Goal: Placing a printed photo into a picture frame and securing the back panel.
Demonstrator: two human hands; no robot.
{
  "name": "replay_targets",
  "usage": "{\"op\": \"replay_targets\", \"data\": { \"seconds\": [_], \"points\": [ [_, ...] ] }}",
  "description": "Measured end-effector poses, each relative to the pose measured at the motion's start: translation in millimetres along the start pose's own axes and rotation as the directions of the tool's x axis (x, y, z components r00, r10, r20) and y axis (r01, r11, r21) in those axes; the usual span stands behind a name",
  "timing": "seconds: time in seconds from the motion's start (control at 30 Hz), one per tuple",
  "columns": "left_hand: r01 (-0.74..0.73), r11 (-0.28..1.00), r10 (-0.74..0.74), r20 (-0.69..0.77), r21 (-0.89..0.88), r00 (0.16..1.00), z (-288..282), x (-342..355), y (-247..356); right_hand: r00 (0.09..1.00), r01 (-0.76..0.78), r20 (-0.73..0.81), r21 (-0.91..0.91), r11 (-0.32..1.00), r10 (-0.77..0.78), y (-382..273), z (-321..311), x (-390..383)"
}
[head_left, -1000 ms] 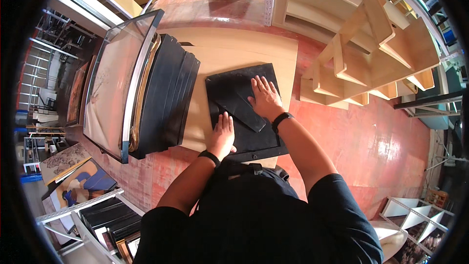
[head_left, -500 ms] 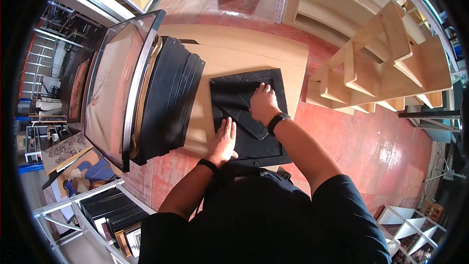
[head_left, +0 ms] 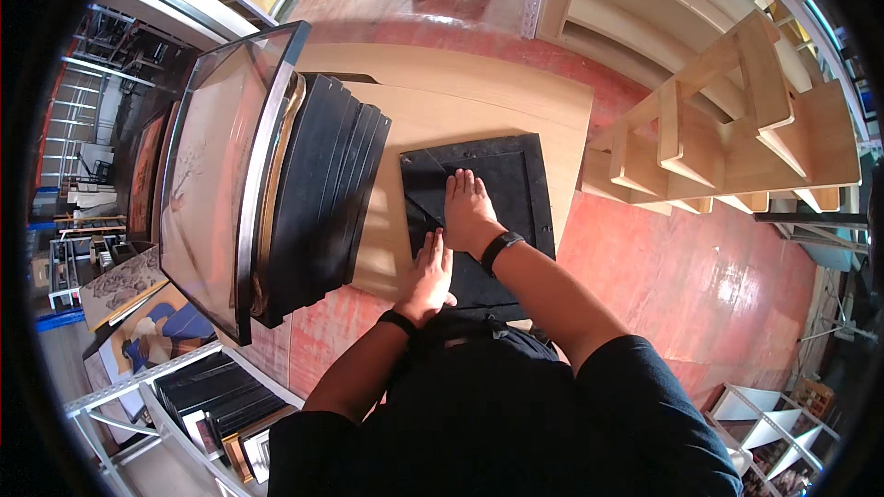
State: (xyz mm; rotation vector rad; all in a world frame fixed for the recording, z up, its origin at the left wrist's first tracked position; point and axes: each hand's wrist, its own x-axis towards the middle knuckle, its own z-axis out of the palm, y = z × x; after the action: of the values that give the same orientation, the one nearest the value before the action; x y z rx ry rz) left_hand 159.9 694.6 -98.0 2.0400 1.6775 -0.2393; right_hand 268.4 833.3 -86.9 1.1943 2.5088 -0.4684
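Note:
A black picture frame (head_left: 534,221) lies on the wooden tabletop (head_left: 460,83) in front of me, with its raised rim and recessed black back panel facing up. A flat black flap (head_left: 426,186) slants across its left part; much of it is hidden under my hands. My right hand (head_left: 470,213) lies flat on the middle of the back, fingers stretched forward. Just left of and below it, my left hand (head_left: 429,278) rests with straight fingers on the frame's left side. The two hands almost touch.
A row of black frames (head_left: 318,193) stands at the table's left, beside a large glazed picture (head_left: 221,175). To the right is a light wooden shelf unit (head_left: 727,147) above the red floor (head_left: 663,285). A metal rack (head_left: 101,396) with more frames is at lower left.
My right hand has moved left and spread flat, after pressing on the right part of the back with bent fingers. The flap has shifted left. My left hand moved only slightly.

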Motion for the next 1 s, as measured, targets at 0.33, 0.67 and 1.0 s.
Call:
{"op": "replay_targets", "data": {
  "seconds": [0.33, 0.67, 1.0],
  "points": [
    [-0.032, 0.999, 0.036, -0.095, 0.043, 0.995, 16.1, 1.3, 1.5, 0.98, 0.082, -0.192, 0.147, 0.986, -0.053, 35.7, 3.9, -1.3],
    [-0.033, 0.985, 0.046, -0.076, 0.171, 0.996, 3.5, -3.2, 5.2, 0.842, -0.013, -0.351, 0.746, 0.665, 0.409, 178.8, 64.2, -121.2],
    [0.003, 0.982, -0.002, -0.006, 0.188, 1.0, 1.3, -2.3, 13.3, 0.731, 0.142, -0.531, 0.734, 0.664, 0.43, 134.5, 109.7, -143.8]
  ]
}}
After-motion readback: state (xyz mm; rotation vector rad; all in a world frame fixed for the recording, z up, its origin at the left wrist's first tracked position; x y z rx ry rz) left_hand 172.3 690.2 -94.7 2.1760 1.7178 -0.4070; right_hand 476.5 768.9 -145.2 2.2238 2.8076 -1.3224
